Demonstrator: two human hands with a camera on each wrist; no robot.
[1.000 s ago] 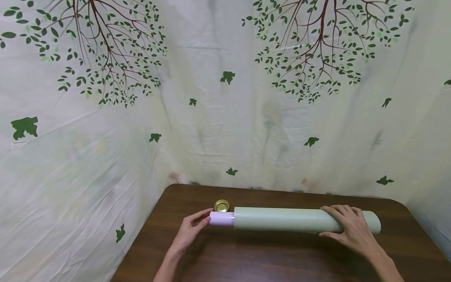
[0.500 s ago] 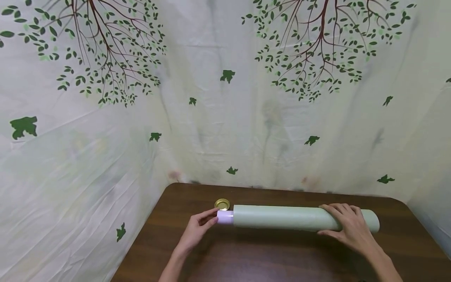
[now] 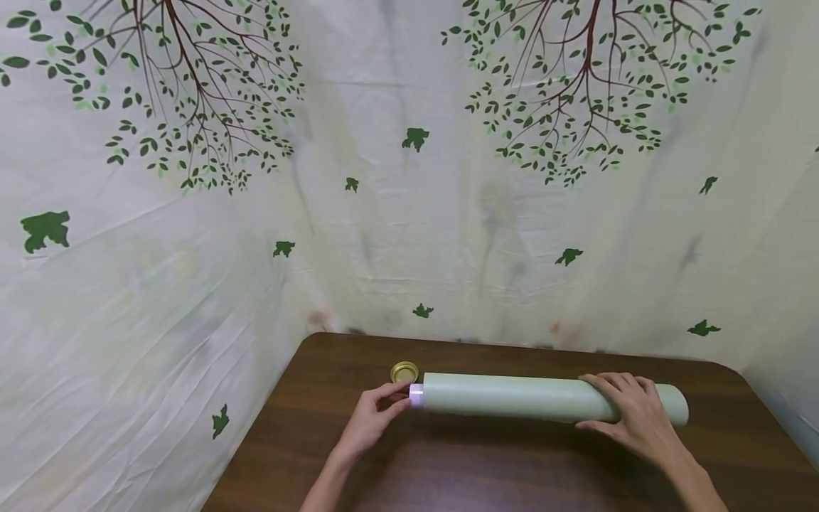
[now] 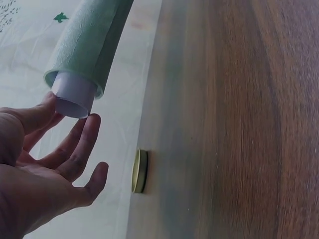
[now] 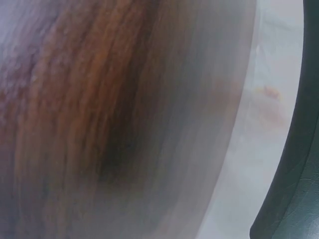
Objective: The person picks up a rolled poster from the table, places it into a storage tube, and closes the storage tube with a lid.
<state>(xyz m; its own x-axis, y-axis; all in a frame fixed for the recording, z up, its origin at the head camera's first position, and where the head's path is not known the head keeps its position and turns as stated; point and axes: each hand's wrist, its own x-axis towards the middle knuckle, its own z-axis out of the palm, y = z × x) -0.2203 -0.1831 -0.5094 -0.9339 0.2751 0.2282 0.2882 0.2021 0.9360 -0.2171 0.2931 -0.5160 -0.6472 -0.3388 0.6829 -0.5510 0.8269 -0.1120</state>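
A long pale green tube (image 3: 505, 396) lies sideways over the table. My right hand (image 3: 640, 412) grips it near its right end, thumb in front and fingers over the top. A white paper roll (image 3: 416, 396), hollow at its end, sticks a short way out of the tube's left mouth. My left hand (image 3: 370, 423) pinches the roll's outer end between thumb and fingertips; in the left wrist view, the little finger stands away from the roll (image 4: 75, 94). Most of the roll is hidden inside the tube. The right wrist view shows only the tube's side (image 5: 299, 199), not the hand.
A round gold-coloured metal cap (image 3: 404, 372) lies on the brown wooden table (image 3: 358, 355), just behind the roll's end. White cloth (image 3: 384, 249) printed with trees and leaves hangs behind and to the sides of the table.
My left hand has moved to the right, sliding the paper roll deeper into the tube, so less of it shows. The right hand keeps its grip in nearly the same place.
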